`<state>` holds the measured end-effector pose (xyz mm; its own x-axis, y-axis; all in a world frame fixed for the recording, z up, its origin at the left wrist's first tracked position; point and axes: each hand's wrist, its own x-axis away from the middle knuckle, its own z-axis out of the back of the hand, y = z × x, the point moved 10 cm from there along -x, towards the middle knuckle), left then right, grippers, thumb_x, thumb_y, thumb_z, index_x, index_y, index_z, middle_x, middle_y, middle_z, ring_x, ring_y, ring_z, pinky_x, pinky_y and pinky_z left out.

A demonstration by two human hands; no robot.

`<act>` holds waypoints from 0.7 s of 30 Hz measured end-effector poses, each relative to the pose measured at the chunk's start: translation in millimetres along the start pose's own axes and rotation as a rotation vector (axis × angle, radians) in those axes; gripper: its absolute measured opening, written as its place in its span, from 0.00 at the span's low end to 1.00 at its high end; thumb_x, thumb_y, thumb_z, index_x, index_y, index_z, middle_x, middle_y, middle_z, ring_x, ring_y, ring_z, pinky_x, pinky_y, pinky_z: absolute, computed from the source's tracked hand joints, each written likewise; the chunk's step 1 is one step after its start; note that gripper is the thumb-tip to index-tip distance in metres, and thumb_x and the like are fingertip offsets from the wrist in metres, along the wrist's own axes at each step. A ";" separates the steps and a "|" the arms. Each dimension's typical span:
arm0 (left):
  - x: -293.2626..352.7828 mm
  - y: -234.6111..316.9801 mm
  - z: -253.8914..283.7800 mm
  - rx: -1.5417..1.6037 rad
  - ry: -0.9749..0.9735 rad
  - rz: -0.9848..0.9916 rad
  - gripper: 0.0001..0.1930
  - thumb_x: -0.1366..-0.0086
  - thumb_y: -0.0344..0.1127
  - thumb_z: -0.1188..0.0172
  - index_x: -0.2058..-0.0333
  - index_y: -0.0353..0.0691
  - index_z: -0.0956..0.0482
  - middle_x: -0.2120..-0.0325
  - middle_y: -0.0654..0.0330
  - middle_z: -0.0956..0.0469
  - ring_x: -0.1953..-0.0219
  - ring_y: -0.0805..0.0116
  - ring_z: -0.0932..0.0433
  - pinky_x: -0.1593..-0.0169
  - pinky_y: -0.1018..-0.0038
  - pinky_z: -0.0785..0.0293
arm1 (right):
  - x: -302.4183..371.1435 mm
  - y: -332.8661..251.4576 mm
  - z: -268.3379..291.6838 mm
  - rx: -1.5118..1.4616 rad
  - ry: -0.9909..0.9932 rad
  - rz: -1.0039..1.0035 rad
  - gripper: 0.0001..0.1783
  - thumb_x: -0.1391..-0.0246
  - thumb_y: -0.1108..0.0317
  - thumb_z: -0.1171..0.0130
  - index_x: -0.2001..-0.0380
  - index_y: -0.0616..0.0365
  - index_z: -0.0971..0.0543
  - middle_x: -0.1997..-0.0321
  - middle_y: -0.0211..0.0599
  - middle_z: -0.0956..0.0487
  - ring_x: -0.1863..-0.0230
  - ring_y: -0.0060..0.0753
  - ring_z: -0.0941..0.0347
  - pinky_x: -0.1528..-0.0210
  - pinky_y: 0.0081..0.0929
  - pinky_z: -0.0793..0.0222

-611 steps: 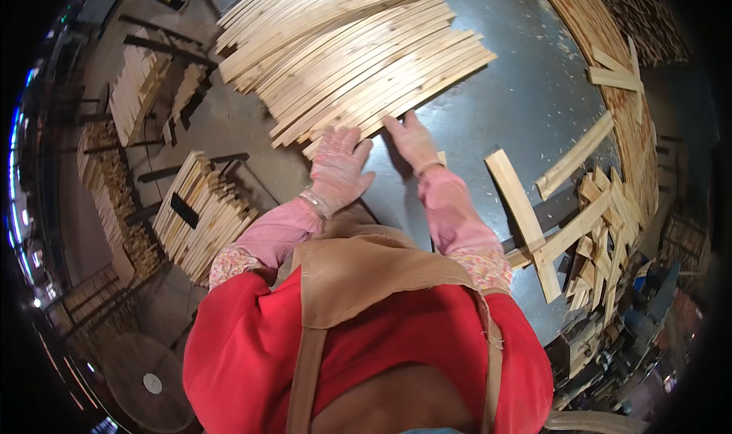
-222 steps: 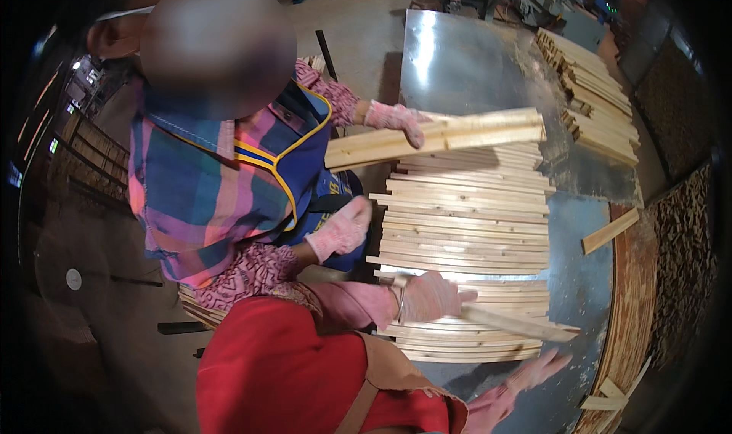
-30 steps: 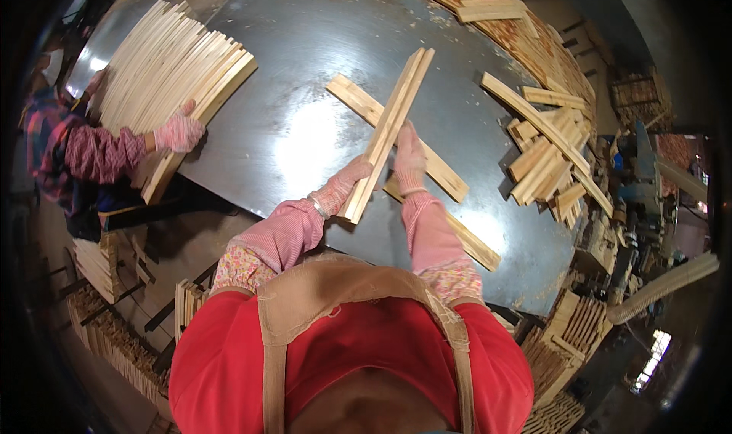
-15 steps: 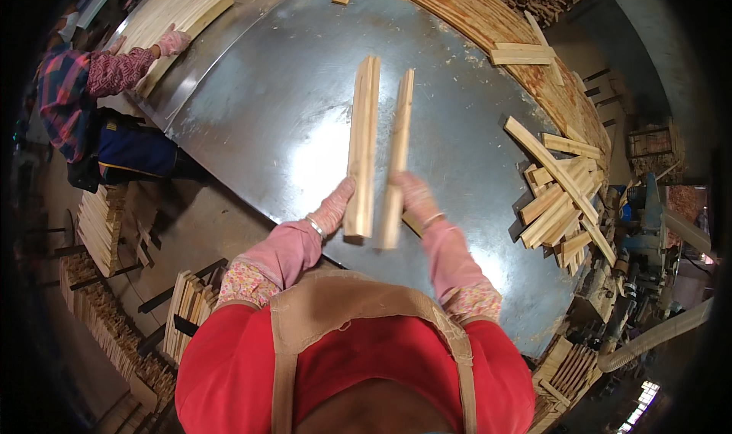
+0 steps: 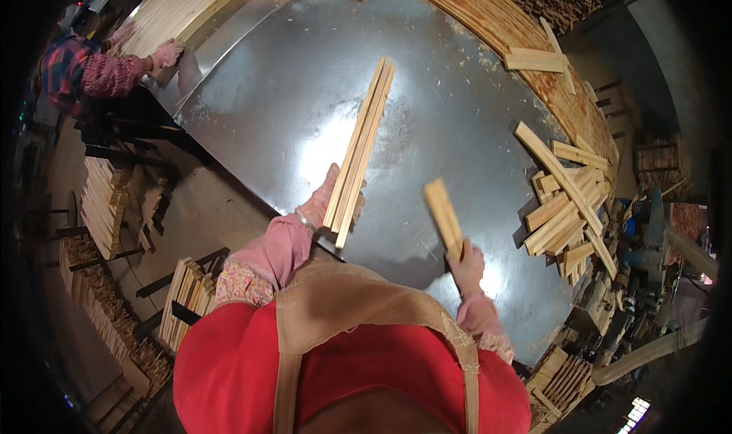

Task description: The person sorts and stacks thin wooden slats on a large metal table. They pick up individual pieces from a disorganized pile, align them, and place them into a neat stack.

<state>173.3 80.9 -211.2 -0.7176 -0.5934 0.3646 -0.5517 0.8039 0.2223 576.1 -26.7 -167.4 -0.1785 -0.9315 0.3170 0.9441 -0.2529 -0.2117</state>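
Note:
My left hand [image 5: 317, 202] is closed around a narrow bundle of long pale wooden strips [image 5: 361, 146], lying side by side and pointing away from me above the metal tabletop [image 5: 282, 114]. Its fingertips show past the bundle's right side. Over to the right, my right hand [image 5: 467, 267] grips the near end of a short wooden piece [image 5: 443, 211]. That piece slants up and to the left, slightly blurred, apart from the bundle.
Offcuts [image 5: 564, 213] lie heaped at the table's right side, before a curved wooden rim [image 5: 488, 22]. Far left, a co-worker's gloved hand [image 5: 166, 53] rests by a broad stack of strips [image 5: 183, 7]. Stacked wood [image 5: 107, 205] stands left below the table.
The separate strips have come together in my left hand and tilted rightward. My right hand has let go of its long strip, taken the short piece and moved right. The co-worker's hand has shifted.

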 end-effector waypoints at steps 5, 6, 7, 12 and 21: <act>-17.8 -0.8 1.1 0.055 0.015 0.014 0.52 0.47 0.89 0.42 0.44 0.45 0.21 0.66 0.51 0.19 0.65 0.54 0.15 0.61 0.51 0.13 | -132.8 -121.7 14.8 -0.922 -0.170 -0.175 0.34 0.32 0.39 0.41 0.43 0.62 0.17 0.66 0.34 0.20 0.66 0.31 0.26 0.59 0.34 0.28; -27.6 -7.9 1.9 0.141 -0.013 0.005 0.51 0.47 0.88 0.41 0.45 0.44 0.21 0.65 0.51 0.19 0.63 0.54 0.15 0.59 0.49 0.13 | -158.2 -150.1 0.6 -1.224 -0.173 -0.199 0.34 0.32 0.37 0.41 0.48 0.62 0.17 0.65 0.32 0.20 0.65 0.31 0.26 0.60 0.36 0.29; -26.7 -14.4 12.7 0.151 0.096 -0.003 0.50 0.45 0.84 0.38 0.43 0.43 0.21 0.61 0.50 0.18 0.60 0.51 0.15 0.55 0.47 0.14 | -153.5 -201.8 18.8 -1.393 -0.152 -0.287 0.34 0.33 0.36 0.40 0.49 0.61 0.16 0.64 0.34 0.19 0.63 0.31 0.26 0.59 0.36 0.28; -35.2 -21.2 -41.7 0.073 0.097 -0.080 0.45 0.32 0.74 0.39 0.35 0.36 0.24 0.47 0.42 0.16 0.51 0.46 0.15 0.51 0.50 0.13 | -202.2 -298.7 20.2 -0.665 -0.062 0.234 0.28 0.24 0.46 0.60 0.42 0.55 0.20 0.51 0.63 0.16 0.44 0.67 0.22 0.42 0.51 0.28; 13.8 110.8 -101.0 -1.597 1.082 -0.010 0.51 0.41 0.51 0.25 0.25 0.40 0.41 0.45 0.41 0.18 0.46 0.46 0.16 0.44 0.54 0.18 | -254.5 -66.5 122.0 -0.344 -0.057 -0.037 0.34 0.42 0.47 0.39 0.40 0.58 0.20 0.43 0.61 0.17 0.40 0.66 0.22 0.38 0.52 0.27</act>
<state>145.2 166.0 -90.2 0.1572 -0.8278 0.5386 0.7368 0.4614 0.4941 592.6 259.1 -121.2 -0.1859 -0.9064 0.3793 0.7867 -0.3686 -0.4953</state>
